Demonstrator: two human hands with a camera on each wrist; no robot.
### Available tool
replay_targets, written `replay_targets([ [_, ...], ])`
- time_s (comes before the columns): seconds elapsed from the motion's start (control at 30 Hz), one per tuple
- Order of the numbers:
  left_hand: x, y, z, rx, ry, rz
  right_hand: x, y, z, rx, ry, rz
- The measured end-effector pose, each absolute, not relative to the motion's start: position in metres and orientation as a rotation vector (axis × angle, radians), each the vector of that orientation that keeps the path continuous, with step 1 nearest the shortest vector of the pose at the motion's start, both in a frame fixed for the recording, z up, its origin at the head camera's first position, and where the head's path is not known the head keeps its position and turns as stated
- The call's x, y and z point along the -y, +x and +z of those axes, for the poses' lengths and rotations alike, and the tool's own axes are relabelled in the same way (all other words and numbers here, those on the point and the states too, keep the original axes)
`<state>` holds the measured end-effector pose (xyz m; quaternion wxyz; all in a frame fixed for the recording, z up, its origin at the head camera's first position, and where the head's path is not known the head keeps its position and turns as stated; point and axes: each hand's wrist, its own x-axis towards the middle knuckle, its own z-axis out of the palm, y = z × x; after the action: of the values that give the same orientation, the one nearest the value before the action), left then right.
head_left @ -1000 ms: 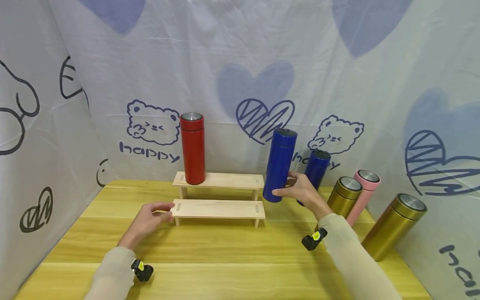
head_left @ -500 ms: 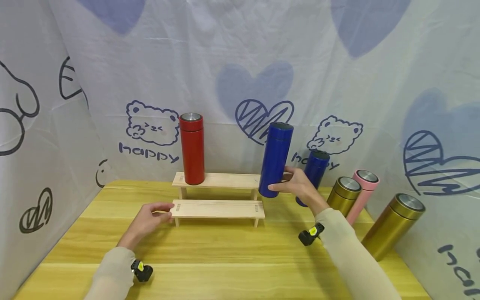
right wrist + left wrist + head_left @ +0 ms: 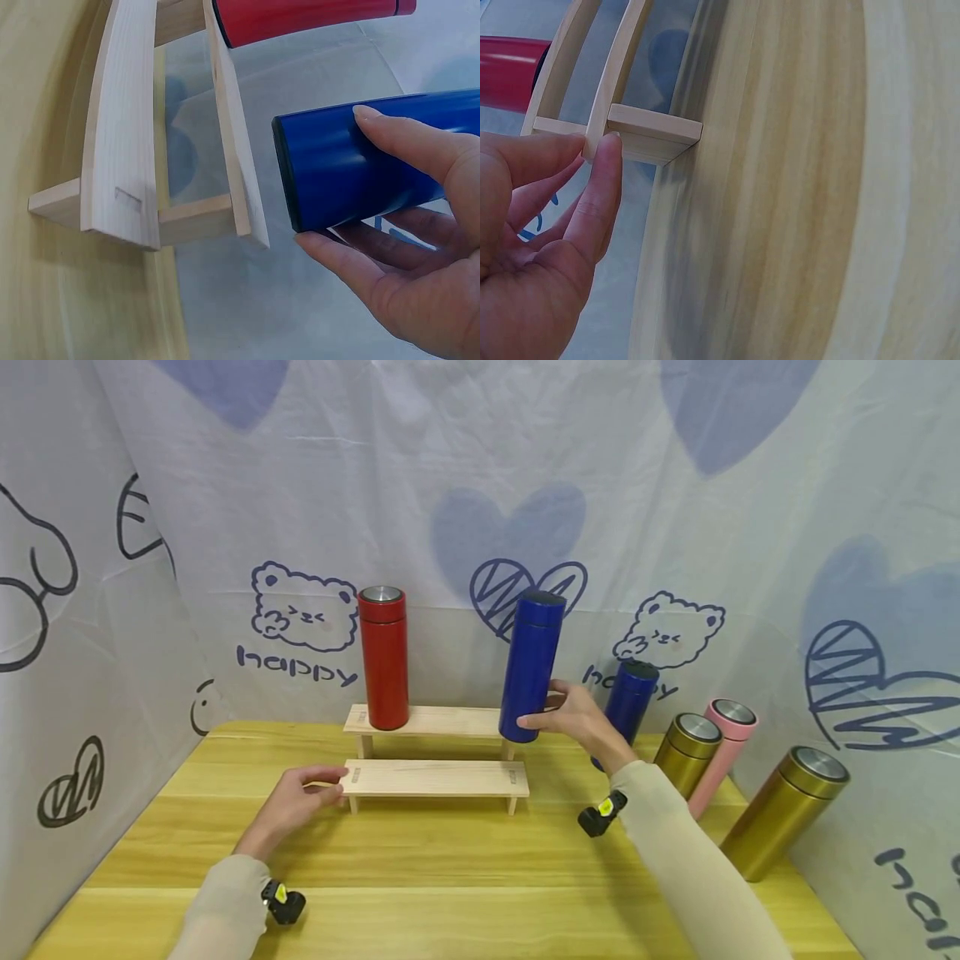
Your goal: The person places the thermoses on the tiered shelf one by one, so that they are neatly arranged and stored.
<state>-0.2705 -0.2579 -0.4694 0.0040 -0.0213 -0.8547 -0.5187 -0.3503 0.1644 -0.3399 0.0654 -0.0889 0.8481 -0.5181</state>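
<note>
My right hand (image 3: 576, 720) grips a blue thermos (image 3: 531, 660) low on its body, slightly tilted. In the right wrist view, the base of this blue thermos (image 3: 322, 169) is apart from the upper board of a two-step wooden rack (image 3: 435, 777). The thumb lies on one side of the thermos, the fingers on the other. At the rack's left end my left hand (image 3: 294, 802) pinches the edge of the lower board between thumb and fingertip, clearest in the left wrist view. A red thermos (image 3: 386, 668) with a steel-topped lid stands upright on the upper board's left end.
Behind my right hand stands a second blue thermos (image 3: 632, 697). Further right are a gold thermos (image 3: 686, 756), a pink one (image 3: 723, 760) and another gold one (image 3: 783, 818). A printed cloth (image 3: 450, 443) hangs behind the wooden table (image 3: 420, 902).
My right hand has carried the blue thermos left and upward, from beside the rack to over the upper board's right end. The left hand has stayed on the lower board.
</note>
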Motion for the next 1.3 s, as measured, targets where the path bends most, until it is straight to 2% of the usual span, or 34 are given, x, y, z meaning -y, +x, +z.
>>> replay_targets([
  [0.5, 0.258, -0.269, -0.469, 2.686, -0.070, -1.619, -0.133, -0.361, -0.334, -2.580, -0.218, -1.540],
  [1.3, 0.258, -0.270, -0.468, 2.665, -0.100, -1.628, -0.093, -0.376, -0.345, -2.574, -0.288, -1.619],
])
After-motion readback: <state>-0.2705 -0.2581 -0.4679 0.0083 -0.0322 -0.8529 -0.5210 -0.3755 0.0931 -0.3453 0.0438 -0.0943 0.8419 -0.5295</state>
